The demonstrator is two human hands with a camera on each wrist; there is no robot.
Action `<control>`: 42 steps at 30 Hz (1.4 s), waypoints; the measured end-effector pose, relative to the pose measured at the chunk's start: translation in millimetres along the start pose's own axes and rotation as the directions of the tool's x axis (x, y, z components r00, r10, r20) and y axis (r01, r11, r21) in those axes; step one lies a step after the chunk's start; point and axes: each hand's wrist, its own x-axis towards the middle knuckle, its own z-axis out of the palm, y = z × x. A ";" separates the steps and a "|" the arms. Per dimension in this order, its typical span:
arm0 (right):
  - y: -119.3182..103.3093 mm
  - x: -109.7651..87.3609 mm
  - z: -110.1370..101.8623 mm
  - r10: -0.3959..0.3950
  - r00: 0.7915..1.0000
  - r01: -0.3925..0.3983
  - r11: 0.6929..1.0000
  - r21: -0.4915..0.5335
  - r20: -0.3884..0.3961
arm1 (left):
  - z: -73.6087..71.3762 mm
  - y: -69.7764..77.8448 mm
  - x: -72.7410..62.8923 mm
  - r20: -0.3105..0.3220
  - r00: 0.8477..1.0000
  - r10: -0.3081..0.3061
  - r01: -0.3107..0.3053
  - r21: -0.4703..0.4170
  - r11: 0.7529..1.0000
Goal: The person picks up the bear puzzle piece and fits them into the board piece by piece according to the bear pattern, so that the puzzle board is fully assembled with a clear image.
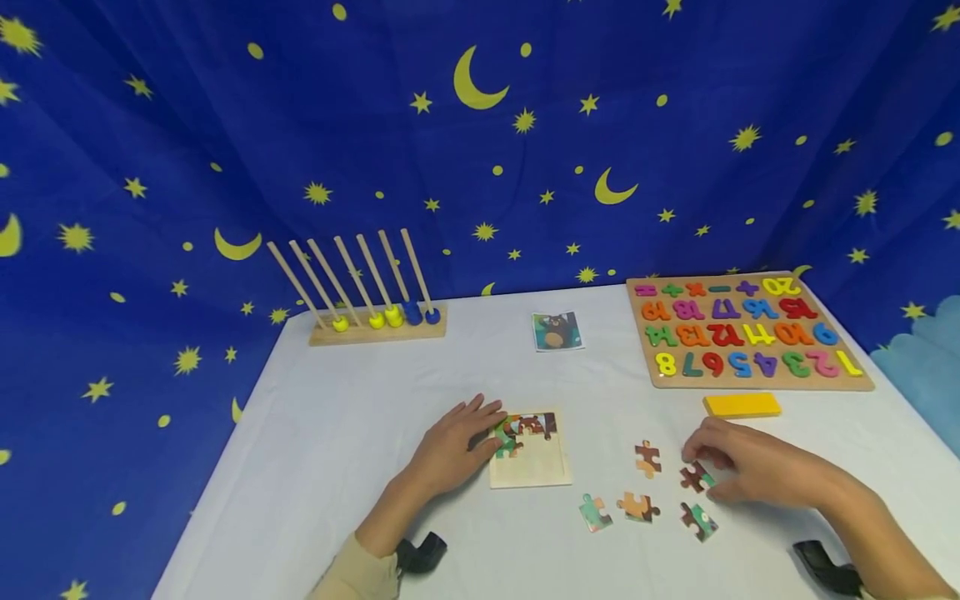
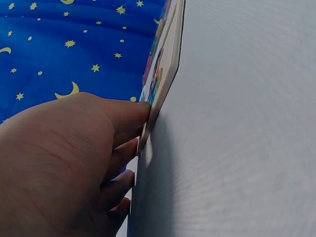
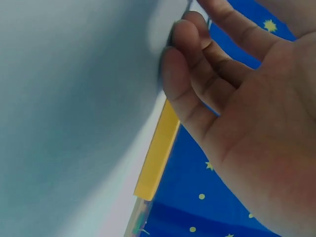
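Observation:
A square wooden puzzle tray point(image 1: 531, 479) lies on the table with some jigsaw pieces fitted along its top and left. My left hand point(image 1: 452, 446) rests at the tray's left side, its thumb and fingertips touching the edge in the left wrist view. My right hand point(image 1: 772, 468) hovers low around a brown and green puzzle piece point(image 1: 694, 476), thumb on one side and bent fingers on the other. The right wrist view shows the fingers point(image 3: 177, 74) loosely bent, with no piece visible. Loose around it lie an orange-brown piece point(image 1: 648, 459), a green-brown piece point(image 1: 699, 522), a tan piece point(image 1: 638, 507) and a teal piece point(image 1: 596, 512).
Behind the right hand lies a yellow block point(image 1: 742, 406), with a wooden number board point(image 1: 757, 383) beyond it. A bear picture card point(image 1: 557, 332) sits at the back middle. A peg stand point(image 1: 378, 329) with beads stands back left, before a blue starry curtain point(image 1: 420, 150).

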 end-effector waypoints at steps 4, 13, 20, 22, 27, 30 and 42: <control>2.5 -0.7 -0.3 -0.020 1.000 0.020 1.000 -0.007 -0.019 | 0.7 -1.4 0.5 -0.012 1.000 0.003 -0.003 0.004 1.000; -1.8 -0.9 0.1 0.076 0.995 -0.077 0.997 -0.022 -0.058 | 2.7 -3.1 0.8 -0.012 1.000 0.002 -0.002 0.006 1.000; 0.2 -0.9 -0.7 0.084 0.996 -0.084 0.996 0.007 -0.012 | 3.3 -3.8 0.4 -0.020 1.000 -0.003 0.004 0.015 1.000; 1.4 -1.3 -1.2 0.074 0.997 -0.073 0.997 0.016 -0.008 | 3.2 -3.7 0.7 -0.013 1.000 -0.005 0.005 0.021 1.000; -0.3 1.6 -1.4 0.069 0.997 -0.069 0.998 0.013 -0.025 | 2.3 -3.4 2.0 -0.011 1.000 -0.003 0.003 0.030 1.000; -6.2 7.9 0.8 0.052 0.997 -0.052 0.999 -0.007 -0.048 | 1.8 -3.6 1.2 -0.017 1.000 -0.009 0.009 0.021 1.000; -37.2 34.7 12.7 0.001 0.998 -0.004 0.999 -0.044 -0.059 | 3.7 -4.8 1.1 -0.019 1.000 0.006 -0.006 0.023 1.000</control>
